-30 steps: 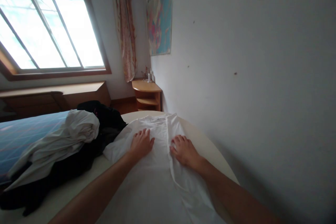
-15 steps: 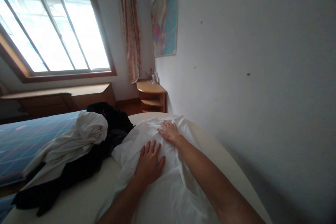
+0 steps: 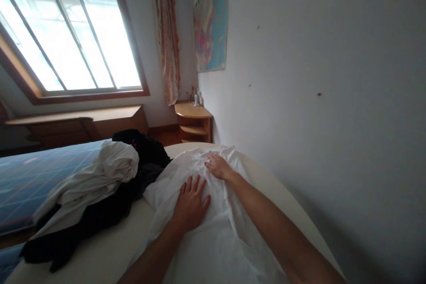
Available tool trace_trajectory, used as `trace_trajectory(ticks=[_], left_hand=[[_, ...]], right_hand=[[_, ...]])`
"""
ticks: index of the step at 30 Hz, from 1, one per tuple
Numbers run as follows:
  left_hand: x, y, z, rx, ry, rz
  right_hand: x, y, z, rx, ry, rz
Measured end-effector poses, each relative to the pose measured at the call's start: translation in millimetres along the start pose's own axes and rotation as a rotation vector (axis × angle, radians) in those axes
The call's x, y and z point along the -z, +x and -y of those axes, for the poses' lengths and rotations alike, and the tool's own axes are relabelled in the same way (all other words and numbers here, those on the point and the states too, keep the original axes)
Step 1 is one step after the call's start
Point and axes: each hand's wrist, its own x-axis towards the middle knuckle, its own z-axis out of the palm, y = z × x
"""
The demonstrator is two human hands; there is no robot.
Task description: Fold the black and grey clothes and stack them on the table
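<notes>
A thin white garment (image 3: pixel 203 248), perhaps a shirt, lies spread and wrinkled on a cream round-edged table (image 3: pixel 282 199). My left hand (image 3: pixel 193 204) rests flat on its middle, fingers spread and thumb out to the right. Farther off, near the garment's far edge, my right hand (image 3: pixel 218 165) lies palm down on the cloth with its fingers stretched out. Neither hand grips the fabric. Creases run through the cloth around both hands and along the inner side of my right forearm.
To the left lie a bunched light-grey garment (image 3: pixel 113 164) and black clothes (image 3: pixel 100 213). Beyond them is a blue patterned bed (image 3: pixel 49 177). A wall (image 3: pixel 316 142) stands close on the right. A wooden corner shelf (image 3: pixel 193 111) and a low desk (image 3: pixel 116 115) are farther back.
The view has shifted slightly, so everything sits a little farther right. Both hands stay on the white garment in almost the same places.
</notes>
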Motion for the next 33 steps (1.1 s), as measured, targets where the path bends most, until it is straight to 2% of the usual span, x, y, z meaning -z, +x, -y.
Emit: trace_trajectory(ticks=[6, 10, 14, 19, 24, 33], left_hand=[[5, 4, -1, -0.003, 0.018, 0.003], [10, 2, -2, -0.044, 0.027, -0.031], [10, -2, 4, -0.086, 0.001, 0.002], [6, 3, 20, -0.129, -0.031, 0.066], [1, 17, 31, -0.154, -0.066, 0.014], [-9, 37, 37, -0.092, -0.074, -0.066]], right_hand=[[15, -71, -9, 0.075, -0.051, -0.059], [10, -113, -14, -0.06, -0.079, 0.003], [4, -136, -14, -0.138, -0.06, 0.033], [3, -141, -12, -0.129, -0.062, -0.003], [1, -132, -16, -0.106, -0.064, -0.033], [-1, -103, -24, -0.096, -0.079, -0.051]])
